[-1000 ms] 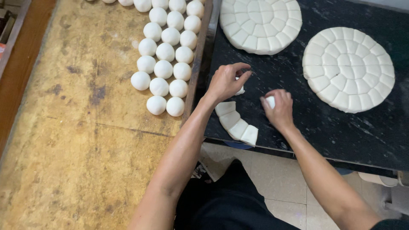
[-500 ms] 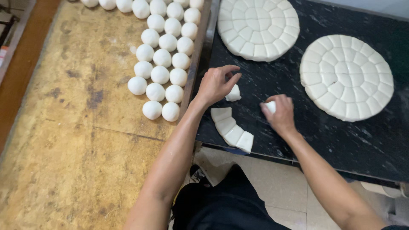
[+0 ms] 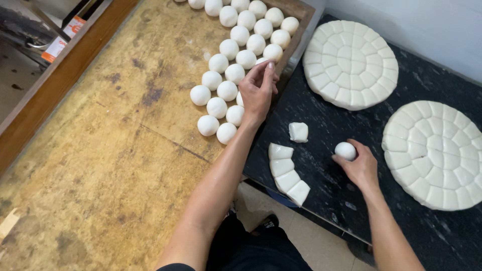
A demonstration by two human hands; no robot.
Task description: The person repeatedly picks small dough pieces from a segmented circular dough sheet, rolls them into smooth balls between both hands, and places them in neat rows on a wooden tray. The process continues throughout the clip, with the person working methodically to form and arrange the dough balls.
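My left hand (image 3: 257,93) reaches over the rows of round white dough balls (image 3: 227,90) on the wooden board (image 3: 110,150). Its fingertips are pinched on a dough ball (image 3: 260,60) at the right edge of the rows. On the black counter (image 3: 321,108), my right hand (image 3: 360,168) cups a small round dough ball (image 3: 345,150) with its fingers. A loose cut dough piece (image 3: 298,132) lies between my hands. A curved strip of several cut dough wedges (image 3: 288,174) lies near the counter's front edge.
Two large round dough discs scored into many pieces lie on the counter, one at the back (image 3: 350,64) and one at the right (image 3: 436,154). A wooden rim (image 3: 60,75) borders the board on the left. A pale wall stands behind the counter.
My left hand has left the black counter and moved up-left onto the rows of balls. The piece in my right hand is now a round ball.
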